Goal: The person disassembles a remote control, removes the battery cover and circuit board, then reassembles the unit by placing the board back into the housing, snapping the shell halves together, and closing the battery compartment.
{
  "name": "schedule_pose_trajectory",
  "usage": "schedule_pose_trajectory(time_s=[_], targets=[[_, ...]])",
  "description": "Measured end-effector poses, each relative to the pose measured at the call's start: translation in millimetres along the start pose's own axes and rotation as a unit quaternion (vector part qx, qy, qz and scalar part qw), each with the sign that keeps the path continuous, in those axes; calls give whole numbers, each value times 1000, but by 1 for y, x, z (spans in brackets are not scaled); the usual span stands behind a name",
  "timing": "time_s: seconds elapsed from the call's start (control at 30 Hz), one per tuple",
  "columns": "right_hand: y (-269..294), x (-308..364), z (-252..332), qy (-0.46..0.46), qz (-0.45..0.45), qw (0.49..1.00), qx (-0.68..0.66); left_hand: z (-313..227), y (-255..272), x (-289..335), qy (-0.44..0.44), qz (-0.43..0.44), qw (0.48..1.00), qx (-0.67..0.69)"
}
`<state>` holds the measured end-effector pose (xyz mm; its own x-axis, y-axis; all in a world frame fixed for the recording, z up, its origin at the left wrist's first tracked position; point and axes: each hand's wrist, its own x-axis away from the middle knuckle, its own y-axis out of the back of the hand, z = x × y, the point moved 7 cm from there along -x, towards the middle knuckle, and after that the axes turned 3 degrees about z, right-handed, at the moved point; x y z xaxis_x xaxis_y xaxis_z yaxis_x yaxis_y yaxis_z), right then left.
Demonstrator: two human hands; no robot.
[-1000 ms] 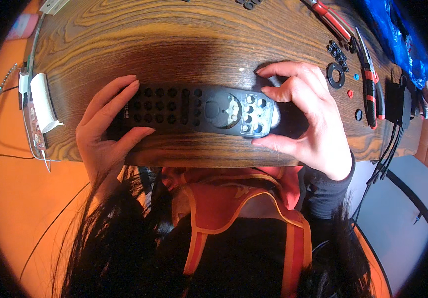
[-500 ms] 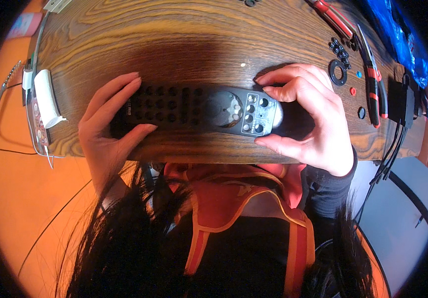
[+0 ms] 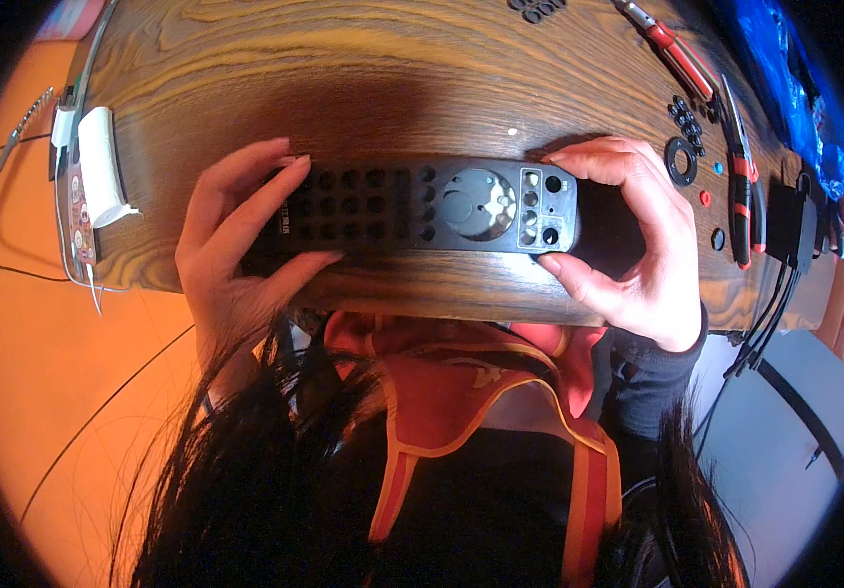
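A black remote control shell (image 3: 452, 173) lies lengthwise across the near part of the wooden table, its face upward. Rows of round holes without buttons run along its left part, and a large round opening near its right end shows grey and pale parts inside. Around the left end, my left hand (image 3: 231, 230) grips the shell, fingers over the far edge and thumb on the near one. My right hand (image 3: 652, 235) pinches the right end, with fingertips at the far edge and thumb at the near edge.
On the right lie a red-handled screwdriver (image 3: 679, 54), pliers (image 3: 742, 191), small black buttons (image 3: 683, 122), a black ring (image 3: 680, 162) and tiny blue and red pieces. Farther right are a blue plastic bag (image 3: 799, 98) and black cables (image 3: 770, 294). A white roll (image 3: 100, 167) stands left.
The remote shell and both hands have shifted slightly right, and the shell sits straighter. My right fingertips have closed in on its edges. The whole view has shifted a little too.
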<state>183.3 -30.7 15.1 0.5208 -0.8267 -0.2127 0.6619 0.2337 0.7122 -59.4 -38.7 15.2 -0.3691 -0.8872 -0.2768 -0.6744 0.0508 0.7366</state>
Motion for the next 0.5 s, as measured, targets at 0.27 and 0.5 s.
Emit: schedule_pose_trajectory(time_s=[0.27,0.5], targets=[[-3,-4,0,-10,-24,1000,-4,3,3,1,10,-5,1000,11],[-3,-7,4,3,-5,1000,15,6,2,1,-7,-8,999,31]])
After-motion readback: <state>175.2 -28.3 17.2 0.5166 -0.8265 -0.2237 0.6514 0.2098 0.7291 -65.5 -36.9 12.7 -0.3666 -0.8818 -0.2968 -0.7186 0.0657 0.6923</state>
